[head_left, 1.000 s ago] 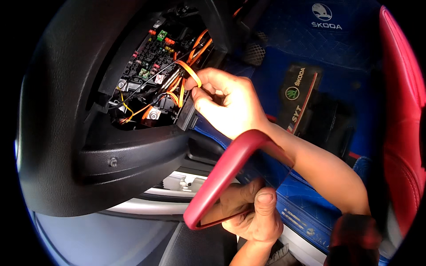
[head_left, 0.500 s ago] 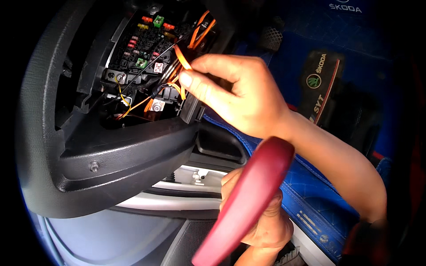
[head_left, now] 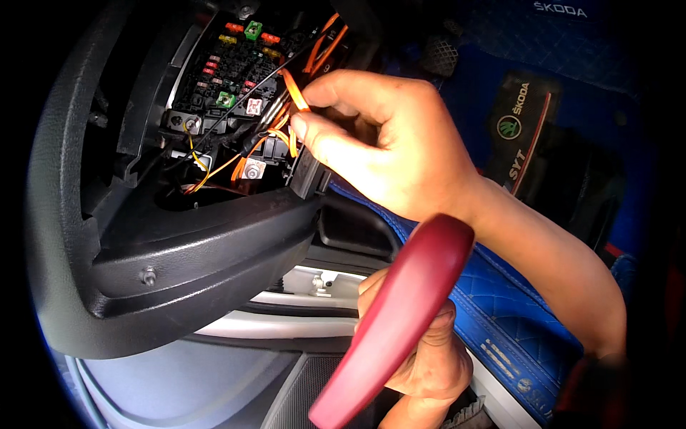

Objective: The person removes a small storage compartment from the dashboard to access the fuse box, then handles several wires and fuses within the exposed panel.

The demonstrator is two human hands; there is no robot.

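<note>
My right hand [head_left: 400,143] reaches in from the right and pinches an orange wire [head_left: 293,87] between thumb and forefinger. The wire rises from the fingertips toward a fuse box [head_left: 232,75] with red, yellow and green fuses. More orange wires [head_left: 275,136] loop just below the pinch, beside metal-cased connectors. At the lower middle is my left hand [head_left: 436,357], its fingers curled behind a curved dark-red padded piece [head_left: 400,307]. That piece hides most of the fingers, and I cannot make out what they hold.
A black trim panel [head_left: 193,250] frames the opening at the left. Loose yellow wire [head_left: 196,154] hangs below the fuses. A white door sill [head_left: 261,322] and grey door panel [head_left: 186,386] lie below. Blue quilted floor covering [head_left: 493,300] and a pedal [head_left: 441,56] are at the right.
The view has shifted slightly, and my right hand's knuckles sit a little higher and farther right. Its pinch on the orange wire is unchanged. My left hand stays in place.
</note>
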